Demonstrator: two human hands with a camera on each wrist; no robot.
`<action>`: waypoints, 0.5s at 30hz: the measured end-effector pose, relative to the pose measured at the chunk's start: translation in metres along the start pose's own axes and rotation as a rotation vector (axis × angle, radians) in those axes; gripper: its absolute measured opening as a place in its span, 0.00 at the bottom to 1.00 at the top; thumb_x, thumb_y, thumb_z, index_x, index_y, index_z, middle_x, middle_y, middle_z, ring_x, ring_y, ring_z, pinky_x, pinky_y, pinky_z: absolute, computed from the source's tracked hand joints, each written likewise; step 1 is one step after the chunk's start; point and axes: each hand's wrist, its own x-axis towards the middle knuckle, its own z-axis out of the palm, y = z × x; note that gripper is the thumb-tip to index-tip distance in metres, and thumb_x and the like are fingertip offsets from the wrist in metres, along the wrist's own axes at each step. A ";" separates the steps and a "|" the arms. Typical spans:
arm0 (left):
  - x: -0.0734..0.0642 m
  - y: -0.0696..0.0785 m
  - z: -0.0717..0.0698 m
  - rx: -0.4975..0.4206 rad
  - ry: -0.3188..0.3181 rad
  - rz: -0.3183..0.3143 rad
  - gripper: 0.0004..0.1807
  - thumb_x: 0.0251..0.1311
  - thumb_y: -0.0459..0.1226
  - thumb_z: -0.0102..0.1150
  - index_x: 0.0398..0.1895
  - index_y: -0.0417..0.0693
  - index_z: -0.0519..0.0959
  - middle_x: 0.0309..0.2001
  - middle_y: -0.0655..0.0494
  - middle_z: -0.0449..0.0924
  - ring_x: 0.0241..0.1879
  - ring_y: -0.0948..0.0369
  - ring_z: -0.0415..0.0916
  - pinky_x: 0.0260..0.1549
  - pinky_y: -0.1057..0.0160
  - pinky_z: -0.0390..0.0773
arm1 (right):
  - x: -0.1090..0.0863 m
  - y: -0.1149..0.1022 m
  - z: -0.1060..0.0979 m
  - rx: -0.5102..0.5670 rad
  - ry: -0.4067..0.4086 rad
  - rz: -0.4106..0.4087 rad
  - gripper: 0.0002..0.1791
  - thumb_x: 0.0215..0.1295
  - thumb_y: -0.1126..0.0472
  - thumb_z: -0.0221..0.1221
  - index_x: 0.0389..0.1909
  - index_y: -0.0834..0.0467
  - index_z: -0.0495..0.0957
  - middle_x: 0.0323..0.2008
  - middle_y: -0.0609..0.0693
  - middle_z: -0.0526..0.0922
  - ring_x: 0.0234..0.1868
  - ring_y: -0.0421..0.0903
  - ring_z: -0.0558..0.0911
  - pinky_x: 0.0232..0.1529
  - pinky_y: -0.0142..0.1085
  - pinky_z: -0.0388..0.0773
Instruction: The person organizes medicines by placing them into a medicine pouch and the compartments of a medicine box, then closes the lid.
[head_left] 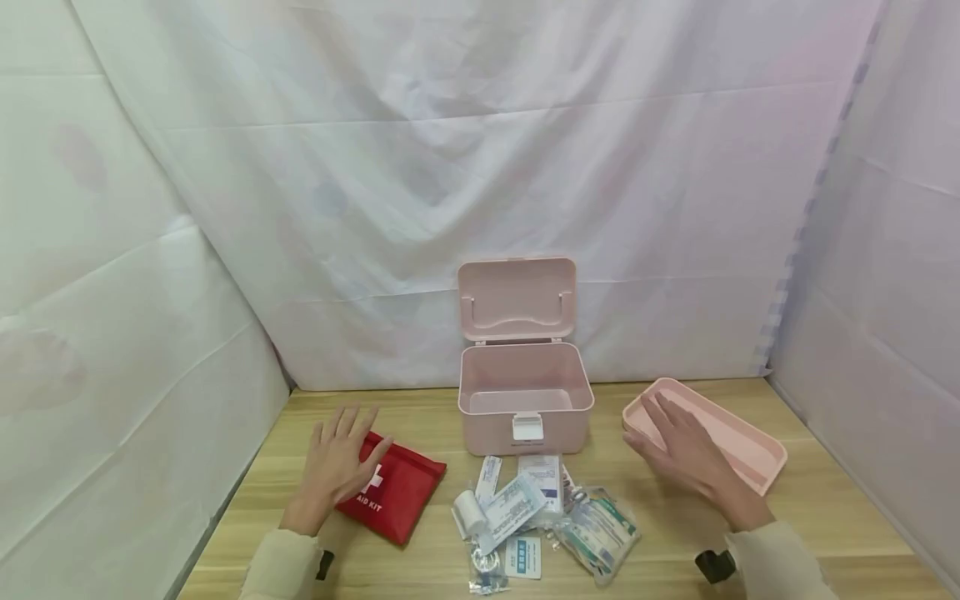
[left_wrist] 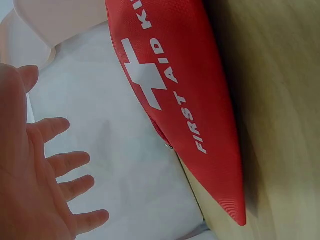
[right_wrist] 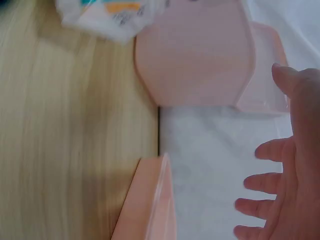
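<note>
In front of the pink box (head_left: 483, 433), nearest: a loose heap of supplies (head_left: 513, 510), from a white roll (head_left: 469, 512) before the box's left corner to a clear bag of packets (head_left: 600, 533) off its right corner.

Left of the box, a little farther: the red pouch (head_left: 405, 492), lying aslant, directly beneath the left hand (head_left: 337, 462) and well away from the right hand (head_left: 686, 450). Fingers of the left straight and spread, mostly over the pouch's side away from the box; nothing held, with a gap to the fabric in the left wrist view.

Right of the box: the pink tray (head_left: 738, 433), long axis slanting from a far end close to the box to a near end farther out from it. Under the right hand, toward the box-side end; fingers straight and parted, nothing held, apart from the rim in the right wrist view.

Beyond, midway between both hands: the box's own raised lid (head_left: 517, 300), upright over the back edge, and pale cloth (head_left: 360, 208) behind the box.
</note>
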 end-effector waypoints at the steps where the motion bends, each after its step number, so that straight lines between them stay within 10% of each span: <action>1: -0.001 -0.001 0.000 -0.006 -0.001 -0.005 0.38 0.68 0.59 0.48 0.75 0.50 0.62 0.72 0.37 0.60 0.72 0.38 0.51 0.67 0.30 0.49 | 0.000 -0.004 -0.001 0.004 0.002 -0.009 0.42 0.71 0.41 0.53 0.72 0.68 0.60 0.72 0.72 0.58 0.70 0.72 0.58 0.67 0.66 0.56; 15: -0.010 -0.014 -0.003 -0.110 -0.009 -0.067 0.37 0.68 0.56 0.52 0.74 0.46 0.63 0.68 0.33 0.65 0.68 0.35 0.59 0.63 0.29 0.58 | 0.003 -0.060 -0.011 0.171 -0.160 -0.163 0.28 0.64 0.43 0.63 0.52 0.63 0.81 0.49 0.57 0.85 0.45 0.54 0.84 0.46 0.50 0.82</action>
